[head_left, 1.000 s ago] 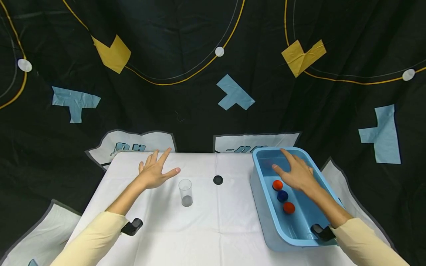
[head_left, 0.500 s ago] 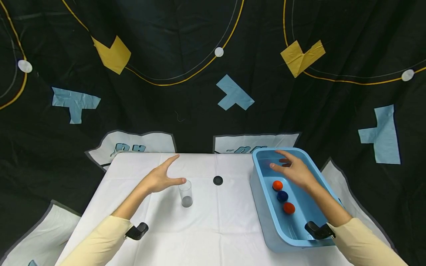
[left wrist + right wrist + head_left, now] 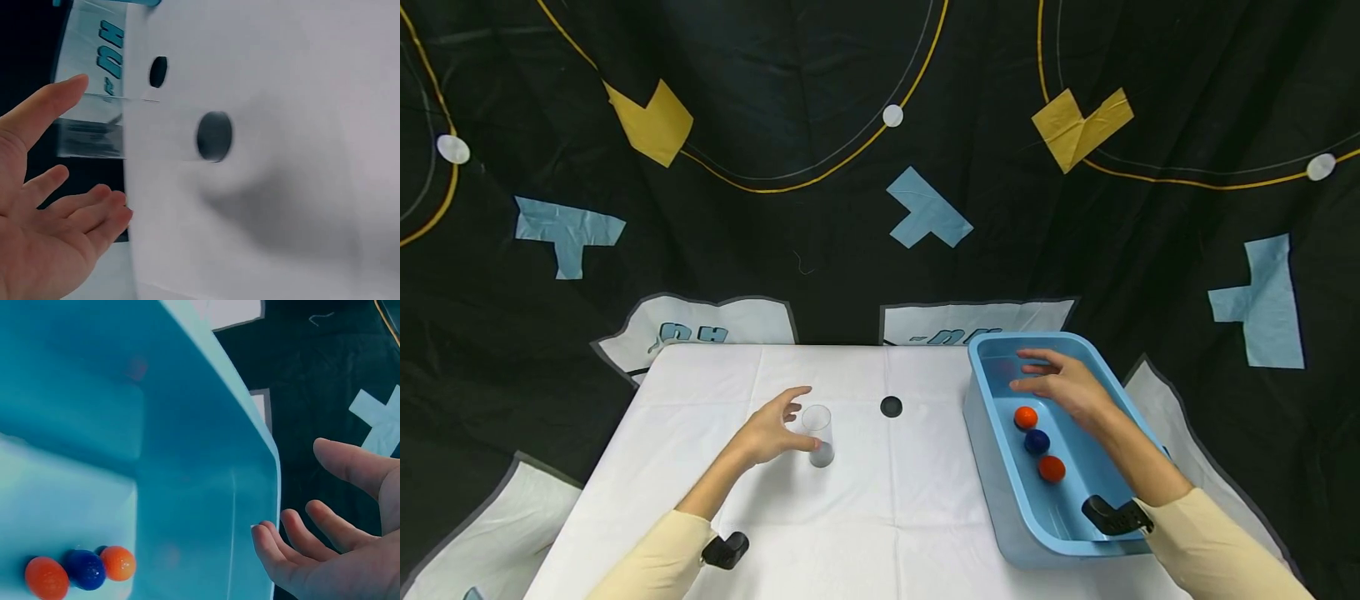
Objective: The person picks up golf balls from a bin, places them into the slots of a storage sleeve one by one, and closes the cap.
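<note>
A clear, straight-sided cup (image 3: pixel 817 423) with a dark grey base (image 3: pixel 214 137) stands upright on the white-covered table. My left hand (image 3: pixel 766 435) is beside it on its left, thumb and fingers apart and bent towards its sides. In the left wrist view a gap shows between the fingers (image 3: pixel 94 215) and the cup; contact of the thumb (image 3: pixel 53 103) is hard to tell. My right hand (image 3: pixel 1071 387) hovers over the blue tub (image 3: pixel 985 483), fingers loosely bent and holding nothing. On the tub's floor lie a blue ball (image 3: pixel 1037 442) and two orange balls, one nearer (image 3: pixel 1051 469), one farther (image 3: pixel 1026 418).
A flat black disc (image 3: pixel 891 407) lies on the white tabletop (image 3: pixel 865 517) between cup and tub. The tub's raised rim (image 3: pixel 237 394) runs around the balls. Behind the table hangs a black cloth (image 3: pixel 820 267) with tape shapes.
My left hand has come down and right to the cup, its spread fingers drawing into a curve. My right hand has sunk slightly over the tub, with its fingers bending more. Cup and balls stay put.
</note>
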### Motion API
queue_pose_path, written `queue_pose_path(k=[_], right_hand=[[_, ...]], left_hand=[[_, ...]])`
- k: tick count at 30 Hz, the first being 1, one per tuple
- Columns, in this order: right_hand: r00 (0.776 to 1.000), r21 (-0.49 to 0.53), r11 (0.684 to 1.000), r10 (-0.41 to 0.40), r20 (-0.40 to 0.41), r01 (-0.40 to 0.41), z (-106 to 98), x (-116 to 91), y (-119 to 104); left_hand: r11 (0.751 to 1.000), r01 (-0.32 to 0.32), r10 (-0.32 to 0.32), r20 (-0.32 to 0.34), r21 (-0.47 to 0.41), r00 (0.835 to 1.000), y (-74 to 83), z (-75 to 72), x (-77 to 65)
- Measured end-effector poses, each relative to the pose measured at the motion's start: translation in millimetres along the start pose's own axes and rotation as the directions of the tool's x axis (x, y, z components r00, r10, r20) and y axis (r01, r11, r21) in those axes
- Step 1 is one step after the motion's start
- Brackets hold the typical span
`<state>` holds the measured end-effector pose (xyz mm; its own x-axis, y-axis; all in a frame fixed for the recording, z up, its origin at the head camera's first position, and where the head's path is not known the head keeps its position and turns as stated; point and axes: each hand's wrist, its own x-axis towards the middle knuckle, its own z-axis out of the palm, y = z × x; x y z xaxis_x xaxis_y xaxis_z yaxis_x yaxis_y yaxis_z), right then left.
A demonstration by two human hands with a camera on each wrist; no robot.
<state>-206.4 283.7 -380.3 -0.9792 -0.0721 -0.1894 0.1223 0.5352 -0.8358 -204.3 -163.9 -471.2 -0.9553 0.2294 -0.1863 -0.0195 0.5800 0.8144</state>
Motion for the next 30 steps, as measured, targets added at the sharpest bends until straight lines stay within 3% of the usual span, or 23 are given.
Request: queue_pose_path(k=[12,19,30], right_hand=[[0.999,0.031,0.999,0.043,0.016,-0.043,-1,5,13],[0.997,0.034,0.997,0.071,0.026,-0.072,0,8,20],[0.997,0.022,0.998,0.058,0.047,-0.060,-1,8,28]], left_hand=[[0.995,0.022,-0.028,-0.054,-0.098,0.998,-28.4,22.5,3.7],[0.989,0.029,-0.039,-0.064,-0.144,0.997,-30.5,29.3,6.2],[0.990,0.038,-0.055,-0.131,-0.133,0.990,-30.1,32.4,10.1]])
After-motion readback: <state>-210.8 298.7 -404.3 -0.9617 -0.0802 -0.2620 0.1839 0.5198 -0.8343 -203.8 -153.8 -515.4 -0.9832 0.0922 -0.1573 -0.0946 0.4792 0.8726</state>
